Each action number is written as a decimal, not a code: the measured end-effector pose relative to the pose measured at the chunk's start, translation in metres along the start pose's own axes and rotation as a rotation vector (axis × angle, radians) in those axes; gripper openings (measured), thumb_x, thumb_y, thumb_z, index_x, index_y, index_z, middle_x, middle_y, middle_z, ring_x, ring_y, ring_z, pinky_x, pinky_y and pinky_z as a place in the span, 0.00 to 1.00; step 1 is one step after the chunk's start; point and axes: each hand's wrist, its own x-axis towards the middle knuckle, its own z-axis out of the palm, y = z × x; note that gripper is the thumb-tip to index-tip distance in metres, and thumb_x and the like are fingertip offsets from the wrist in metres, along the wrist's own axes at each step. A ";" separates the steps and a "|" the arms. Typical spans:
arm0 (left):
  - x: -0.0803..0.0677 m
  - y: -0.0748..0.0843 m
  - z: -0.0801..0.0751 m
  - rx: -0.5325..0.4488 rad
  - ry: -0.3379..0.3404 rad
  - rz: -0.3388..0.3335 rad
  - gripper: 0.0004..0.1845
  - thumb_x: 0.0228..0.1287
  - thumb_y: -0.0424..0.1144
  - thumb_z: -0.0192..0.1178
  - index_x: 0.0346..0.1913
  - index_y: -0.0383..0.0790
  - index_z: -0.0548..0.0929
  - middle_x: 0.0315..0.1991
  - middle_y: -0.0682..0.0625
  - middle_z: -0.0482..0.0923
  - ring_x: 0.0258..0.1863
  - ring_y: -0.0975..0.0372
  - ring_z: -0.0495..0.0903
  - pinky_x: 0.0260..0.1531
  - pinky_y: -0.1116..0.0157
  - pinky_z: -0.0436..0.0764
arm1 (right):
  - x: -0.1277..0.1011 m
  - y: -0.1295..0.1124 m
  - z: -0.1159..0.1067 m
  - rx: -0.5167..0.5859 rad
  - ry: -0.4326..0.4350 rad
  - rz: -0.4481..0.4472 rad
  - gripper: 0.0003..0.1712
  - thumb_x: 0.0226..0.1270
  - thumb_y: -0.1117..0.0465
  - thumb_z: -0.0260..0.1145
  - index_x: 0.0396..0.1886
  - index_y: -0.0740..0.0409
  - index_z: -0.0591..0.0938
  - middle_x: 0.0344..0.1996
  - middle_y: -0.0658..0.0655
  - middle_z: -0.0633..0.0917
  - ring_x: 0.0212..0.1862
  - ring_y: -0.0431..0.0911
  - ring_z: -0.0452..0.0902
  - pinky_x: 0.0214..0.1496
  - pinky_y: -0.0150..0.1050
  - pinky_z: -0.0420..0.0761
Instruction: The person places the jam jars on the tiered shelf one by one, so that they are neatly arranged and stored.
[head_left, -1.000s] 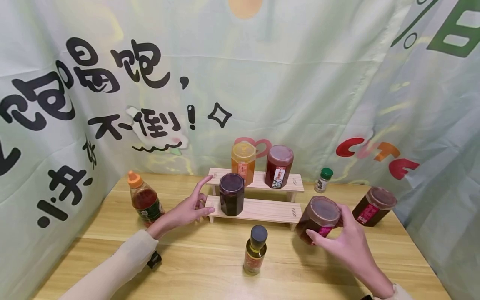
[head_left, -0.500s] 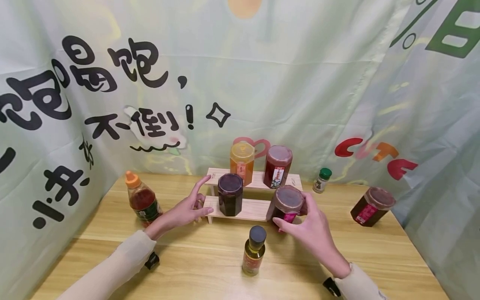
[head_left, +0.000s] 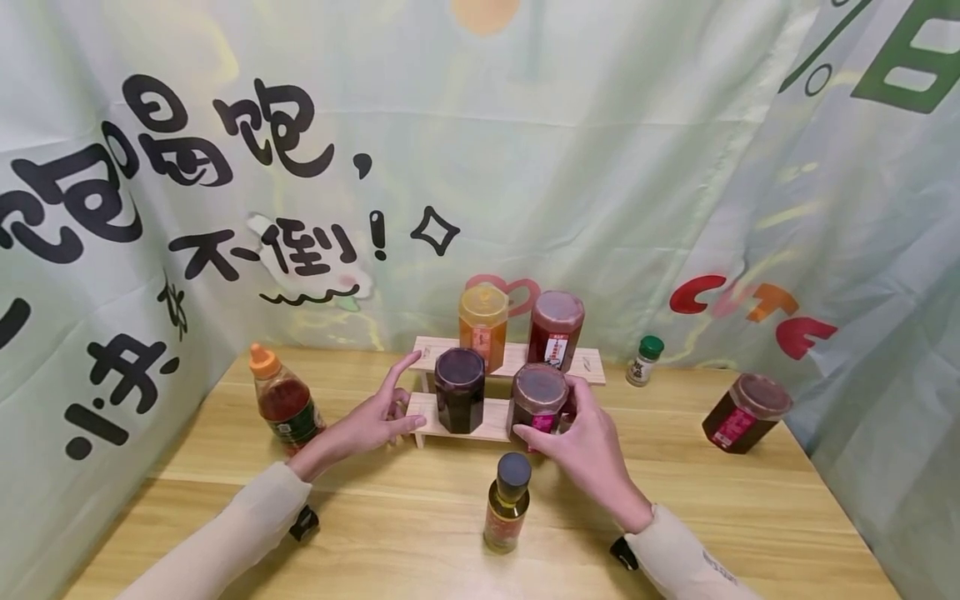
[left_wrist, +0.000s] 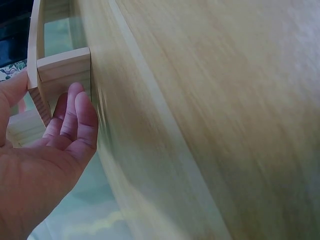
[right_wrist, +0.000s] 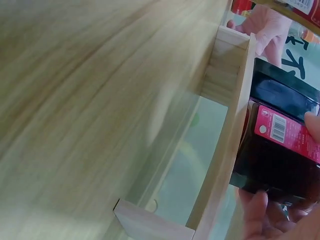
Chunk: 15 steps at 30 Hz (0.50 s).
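In the head view my right hand (head_left: 596, 442) grips a dark hexagonal jar with a pink label (head_left: 540, 396), its thumb across the front and its fingers round the far side. The jar stands upright at the lower tier of a wooden two-step rack (head_left: 497, 408), beside another dark jar (head_left: 460, 392). My left hand (head_left: 375, 421) is at the rack's left end, index finger stretched to the upper step and thumb to the lower. In the left wrist view, its other fingers (left_wrist: 75, 120) bend loosely beside the rack's leg.
On the upper step stand an amber jar (head_left: 483, 327) and a reddish jar (head_left: 557, 331). A small oil bottle (head_left: 506, 508) is in front. An orange-capped squeeze bottle (head_left: 285, 404) stands left; a green-capped shaker (head_left: 645, 362) and another pink-labelled jar (head_left: 746, 414) are right.
My right hand has carried the pink-labelled jar leftward from the table right of the rack to the lower step, next to the dark jar. My left hand has stayed at the rack's end.
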 end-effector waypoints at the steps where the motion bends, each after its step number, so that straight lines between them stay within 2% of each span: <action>1: 0.000 0.000 0.000 0.000 -0.002 0.000 0.56 0.80 0.35 0.67 0.90 0.69 0.37 0.39 0.39 0.74 0.31 0.49 0.81 0.26 0.58 0.85 | 0.001 0.000 0.001 -0.004 -0.001 0.000 0.53 0.48 0.51 0.94 0.71 0.55 0.74 0.55 0.57 0.88 0.55 0.52 0.85 0.57 0.56 0.85; 5: -0.001 0.001 -0.001 0.004 -0.002 0.001 0.57 0.80 0.35 0.67 0.90 0.68 0.36 0.40 0.38 0.74 0.32 0.47 0.81 0.26 0.57 0.85 | 0.003 0.000 0.006 0.005 -0.015 -0.002 0.54 0.48 0.50 0.94 0.72 0.55 0.74 0.55 0.57 0.88 0.55 0.52 0.85 0.55 0.53 0.86; 9: -0.002 0.001 -0.001 0.005 0.004 -0.004 0.57 0.80 0.35 0.67 0.90 0.69 0.36 0.39 0.38 0.75 0.32 0.46 0.81 0.25 0.57 0.85 | 0.004 0.001 0.009 0.041 -0.051 -0.007 0.54 0.51 0.54 0.93 0.74 0.57 0.72 0.57 0.59 0.87 0.52 0.52 0.85 0.47 0.44 0.88; 15: -0.001 0.001 0.001 -0.012 -0.003 -0.009 0.57 0.80 0.35 0.67 0.89 0.71 0.36 0.39 0.38 0.74 0.31 0.46 0.81 0.25 0.58 0.85 | 0.004 0.003 0.009 0.039 -0.075 0.003 0.53 0.54 0.56 0.91 0.76 0.57 0.71 0.59 0.61 0.86 0.48 0.51 0.85 0.41 0.38 0.85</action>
